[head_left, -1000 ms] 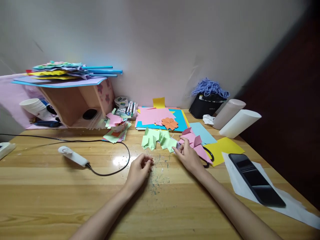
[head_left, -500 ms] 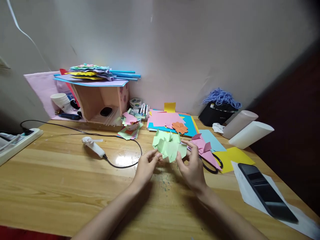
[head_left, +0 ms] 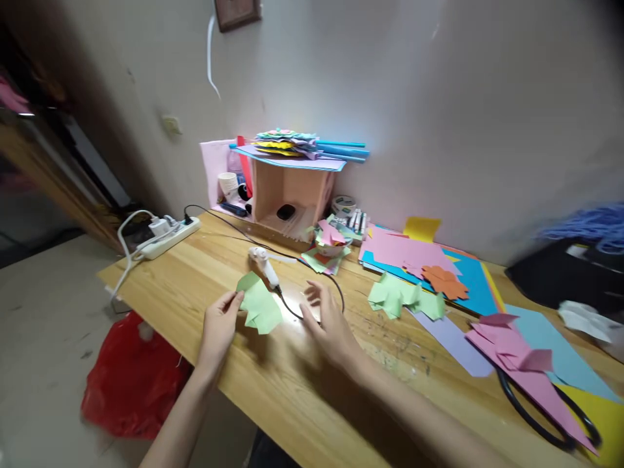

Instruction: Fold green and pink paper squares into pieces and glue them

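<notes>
My left hand (head_left: 219, 325) pinches the edge of a folded light green paper piece (head_left: 258, 305) just above the wooden table (head_left: 205, 286). My right hand (head_left: 327, 322) hovers to the right of that piece with its fingers spread, over a black cable (head_left: 336, 292). A white glue gun (head_left: 262, 263) lies just behind the green piece. More folded green paper pieces (head_left: 404, 298) rest further right on the table.
Coloured paper sheets (head_left: 404, 250) with an orange paper flower (head_left: 443, 281) lie at the back. Pink folded pieces (head_left: 507, 348) and black scissors (head_left: 541, 419) sit at right. A wooden box (head_left: 287, 195), a power strip (head_left: 168, 234) and a red bag (head_left: 131, 383) on the floor are at left.
The view swung left. My left hand carried one green folded piece away from the pile to the left, near the glue gun; my right hand let go and opened.
</notes>
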### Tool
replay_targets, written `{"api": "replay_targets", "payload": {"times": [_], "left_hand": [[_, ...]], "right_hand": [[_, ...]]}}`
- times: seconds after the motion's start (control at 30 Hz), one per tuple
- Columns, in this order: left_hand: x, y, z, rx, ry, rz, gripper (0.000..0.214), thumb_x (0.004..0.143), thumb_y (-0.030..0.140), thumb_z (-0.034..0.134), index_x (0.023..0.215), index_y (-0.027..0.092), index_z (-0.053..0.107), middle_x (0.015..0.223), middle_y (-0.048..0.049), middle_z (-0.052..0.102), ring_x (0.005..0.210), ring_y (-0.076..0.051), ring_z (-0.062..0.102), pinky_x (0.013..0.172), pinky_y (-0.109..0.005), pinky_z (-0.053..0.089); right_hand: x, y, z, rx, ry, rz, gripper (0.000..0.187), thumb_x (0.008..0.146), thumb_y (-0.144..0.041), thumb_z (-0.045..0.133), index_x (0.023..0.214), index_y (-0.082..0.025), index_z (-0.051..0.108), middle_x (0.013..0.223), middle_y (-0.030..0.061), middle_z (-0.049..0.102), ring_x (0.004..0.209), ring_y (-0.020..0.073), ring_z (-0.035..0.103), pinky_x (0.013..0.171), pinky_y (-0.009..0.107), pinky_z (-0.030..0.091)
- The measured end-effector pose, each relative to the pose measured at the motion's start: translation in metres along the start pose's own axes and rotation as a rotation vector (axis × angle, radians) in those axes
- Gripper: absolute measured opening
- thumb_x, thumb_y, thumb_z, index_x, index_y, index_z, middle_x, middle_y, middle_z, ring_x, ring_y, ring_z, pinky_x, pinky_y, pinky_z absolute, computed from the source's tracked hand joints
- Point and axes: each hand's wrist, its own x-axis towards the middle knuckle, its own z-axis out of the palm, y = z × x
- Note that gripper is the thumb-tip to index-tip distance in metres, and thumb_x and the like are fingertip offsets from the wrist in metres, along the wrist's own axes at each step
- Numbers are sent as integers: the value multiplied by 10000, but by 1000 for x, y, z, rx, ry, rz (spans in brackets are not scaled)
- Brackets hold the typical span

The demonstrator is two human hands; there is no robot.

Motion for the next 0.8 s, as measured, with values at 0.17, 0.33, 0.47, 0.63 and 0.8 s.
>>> {"api": "replay_targets", "payload": {"times": [0.17,0.33,0.47,0.63,0.8], "left_hand": [[21,-12,-24,174,74,110,324,673,418,609,793,130,696,848,-82,692,821,-219,601,791,-317,436],[24,-20,-15,126,48,28,348,644,419,644,795,110,694,772,-93,701,672,-197,626,642,-296,485],[25,-24,-12,100,18,-2,322,614,422,674,703,113,671,662,-71,683,555,-160,608,536,-253,479],[26,-28,-13,126,-10,6,291,615,403,681,688,122,659,647,-57,668,563,-149,599,526,-230,458],[25,-32,-12,165,-20,11,286,638,407,658,703,129,655,670,-58,672,571,-148,603,533,-230,459]], "right_hand": [[74,9,62,-74,-123,-8,391,790,-343,482,1109,-118,478,1040,139,540,981,253,509,845,371,399],[95,17,82,-39,-171,-13,211,791,-278,432,906,-157,560,769,49,600,696,187,538,660,297,411],[78,29,56,3,-149,16,230,794,-311,418,879,-162,570,758,34,607,664,177,525,620,279,393],[44,38,22,210,-173,118,305,796,-410,461,913,-148,566,767,30,599,664,159,527,629,266,395],[27,39,19,359,-292,216,315,797,-460,456,700,-163,489,606,-8,498,549,121,451,533,241,361]]}}
